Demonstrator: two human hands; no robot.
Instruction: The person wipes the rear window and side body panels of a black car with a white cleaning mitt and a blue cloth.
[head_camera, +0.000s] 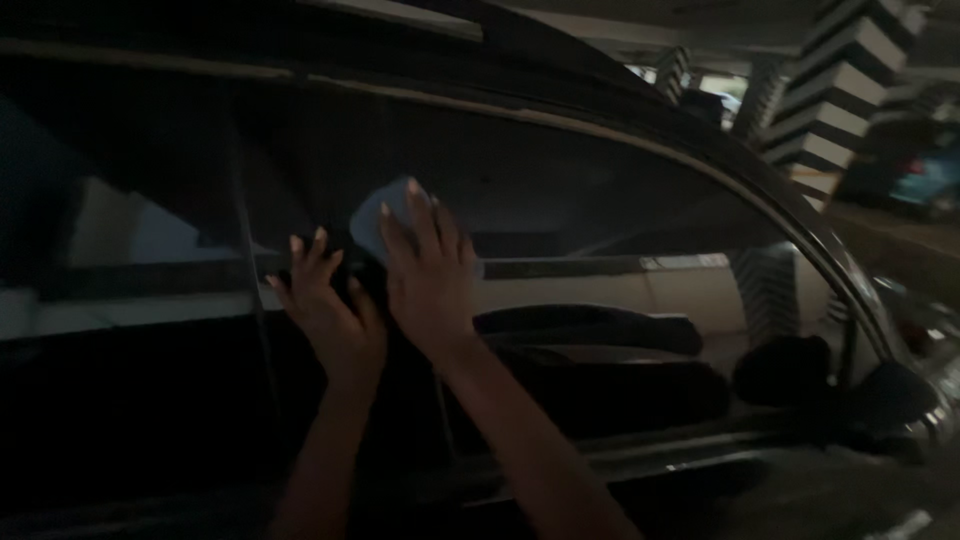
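Note:
A dark car's side window (600, 210) fills the view. My right hand (428, 268) lies flat against the glass, fingers spread over a small grey-blue pad or cloth (377, 220) that it presses to the window. Just to the left and slightly lower, my left hand (325, 300) rests on the glass with fingers apart and holds nothing. Both forearms rise from the bottom of the frame. The scene is dim and somewhat blurred.
The window's pale trim curves down to the right toward a side mirror (885, 395). Black-and-white striped pillars (835, 95) stand behind the car at upper right. Dark seats show through the glass. The door panel (700, 480) lies below the window.

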